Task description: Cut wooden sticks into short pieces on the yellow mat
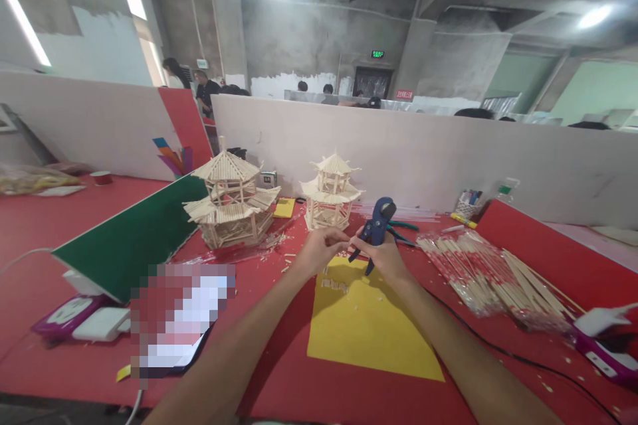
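My right hand (pixel 386 255) is closed around a blue-handled cutter (pixel 377 220), held upright over the yellow sheet (pixel 369 325). My left hand (pixel 319 247) pinches a thin wooden stick (pixel 345 236) and holds it toward the cutter's jaws. Short cut stick pieces (pixel 333 284) lie on the yellow sheet just below the hands. Behind the hands stands a small wooden stick pavilion (pixel 331 192). A larger stick pavilion (pixel 232 202) stands to its left.
Bundles of wrapped wooden sticks (pixel 491 275) lie at the right. A green board (pixel 132 236), a white and purple device (pixel 80 319) and a pixelated patch are at the left. A glue gun (pixel 605 345) with a black cable lies far right. White partitions stand behind.
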Action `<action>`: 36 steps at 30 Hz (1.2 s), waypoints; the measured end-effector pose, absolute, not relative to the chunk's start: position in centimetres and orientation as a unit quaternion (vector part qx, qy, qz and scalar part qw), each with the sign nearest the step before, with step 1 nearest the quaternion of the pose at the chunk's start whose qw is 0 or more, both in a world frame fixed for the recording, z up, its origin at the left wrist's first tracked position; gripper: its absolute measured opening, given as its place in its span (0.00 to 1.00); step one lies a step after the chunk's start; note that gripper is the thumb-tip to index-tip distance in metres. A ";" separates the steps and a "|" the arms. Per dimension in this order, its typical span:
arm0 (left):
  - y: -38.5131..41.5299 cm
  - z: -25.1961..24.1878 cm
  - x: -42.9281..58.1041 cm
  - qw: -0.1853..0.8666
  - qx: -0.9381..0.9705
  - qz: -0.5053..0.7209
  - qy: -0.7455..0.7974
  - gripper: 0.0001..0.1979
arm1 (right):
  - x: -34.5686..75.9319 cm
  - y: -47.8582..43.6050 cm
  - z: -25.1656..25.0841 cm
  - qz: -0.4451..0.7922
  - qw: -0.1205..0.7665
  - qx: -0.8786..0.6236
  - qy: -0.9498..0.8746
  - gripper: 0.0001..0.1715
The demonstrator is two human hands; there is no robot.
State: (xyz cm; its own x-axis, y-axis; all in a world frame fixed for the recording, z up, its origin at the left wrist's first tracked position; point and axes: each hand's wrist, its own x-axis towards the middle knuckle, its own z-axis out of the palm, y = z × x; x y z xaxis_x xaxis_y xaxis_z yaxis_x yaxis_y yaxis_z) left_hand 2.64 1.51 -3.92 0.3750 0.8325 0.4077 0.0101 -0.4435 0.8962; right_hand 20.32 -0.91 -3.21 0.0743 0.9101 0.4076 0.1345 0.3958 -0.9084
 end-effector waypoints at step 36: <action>1.7 -4.8 2.1 0.573 0.638 0.396 0.328 0.14 | 20.7 -1.5 -3.2 0.158 0.472 -0.452 -0.740 0.13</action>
